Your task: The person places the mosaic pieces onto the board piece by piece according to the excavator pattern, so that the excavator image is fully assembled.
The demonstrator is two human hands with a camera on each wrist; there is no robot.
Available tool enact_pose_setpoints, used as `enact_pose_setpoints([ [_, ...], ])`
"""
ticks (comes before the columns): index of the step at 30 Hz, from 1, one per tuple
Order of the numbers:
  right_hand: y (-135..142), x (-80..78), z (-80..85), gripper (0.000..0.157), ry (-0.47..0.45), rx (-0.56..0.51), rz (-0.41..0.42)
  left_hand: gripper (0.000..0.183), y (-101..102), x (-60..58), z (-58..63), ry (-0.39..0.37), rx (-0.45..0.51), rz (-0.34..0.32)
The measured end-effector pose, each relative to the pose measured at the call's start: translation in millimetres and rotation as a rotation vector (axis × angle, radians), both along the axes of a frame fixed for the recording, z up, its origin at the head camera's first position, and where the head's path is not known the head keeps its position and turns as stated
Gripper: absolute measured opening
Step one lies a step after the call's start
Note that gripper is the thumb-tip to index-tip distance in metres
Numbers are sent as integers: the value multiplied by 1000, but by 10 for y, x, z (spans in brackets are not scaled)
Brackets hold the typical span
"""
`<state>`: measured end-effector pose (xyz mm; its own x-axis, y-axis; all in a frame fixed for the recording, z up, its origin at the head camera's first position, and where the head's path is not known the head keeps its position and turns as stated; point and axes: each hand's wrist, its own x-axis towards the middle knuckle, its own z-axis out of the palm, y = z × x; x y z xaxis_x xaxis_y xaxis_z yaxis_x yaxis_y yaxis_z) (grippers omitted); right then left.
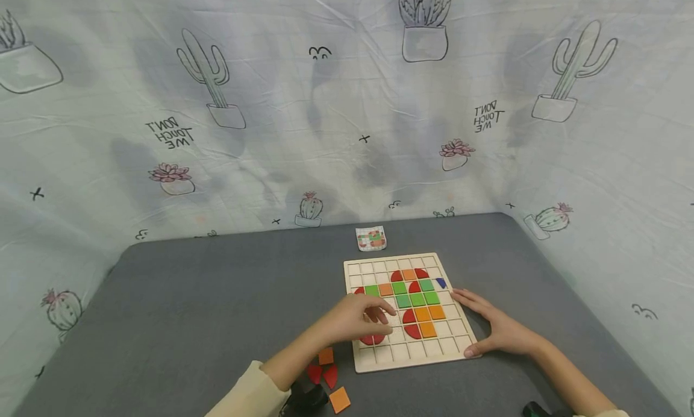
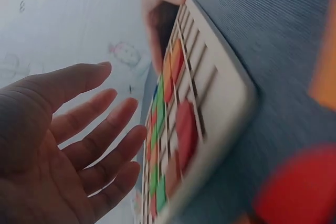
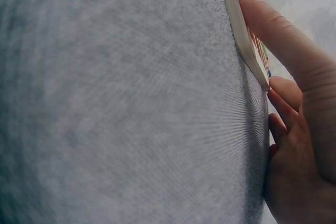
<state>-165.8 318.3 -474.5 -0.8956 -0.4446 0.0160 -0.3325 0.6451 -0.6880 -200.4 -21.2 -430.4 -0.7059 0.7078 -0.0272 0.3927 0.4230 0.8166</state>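
A pale wooden grid board (image 1: 368,363) lies on the grey table, bearing green squares (image 1: 416,299), orange squares (image 1: 428,329), red rounded pieces (image 1: 411,324) and a small blue piece (image 1: 441,282). Over its left part hovers my left hand (image 1: 355,318), fingers loosely bent, nothing between them; it covers some cells. The left wrist view shows that hand (image 2: 79,150) with spread fingers, apart from the board (image 2: 215,87). My right hand (image 1: 504,332) rests along the board's right side, thumb on the near corner, fingers stretched along the edge. In the right wrist view its thumb (image 3: 281,32) touches the board.
Loose pieces lie left of the board's near corner: an orange square (image 1: 326,356), red pieces (image 1: 331,376) and another orange square (image 1: 340,400). A small patterned card (image 1: 371,238) lies beyond the board. A cactus-printed cloth (image 1: 271,134) hangs behind the table (image 1: 217,308).
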Motion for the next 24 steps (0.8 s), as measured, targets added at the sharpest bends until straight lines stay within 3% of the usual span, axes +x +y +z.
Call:
enact_pose_setpoints([
  [11,0,-3,-16,100,-5,8,-12,31,-699,125,-99,63,-41,65],
  [24,-16,0,-11,98,-11,-24,8,34,-806,309,-229,120,-100,76],
])
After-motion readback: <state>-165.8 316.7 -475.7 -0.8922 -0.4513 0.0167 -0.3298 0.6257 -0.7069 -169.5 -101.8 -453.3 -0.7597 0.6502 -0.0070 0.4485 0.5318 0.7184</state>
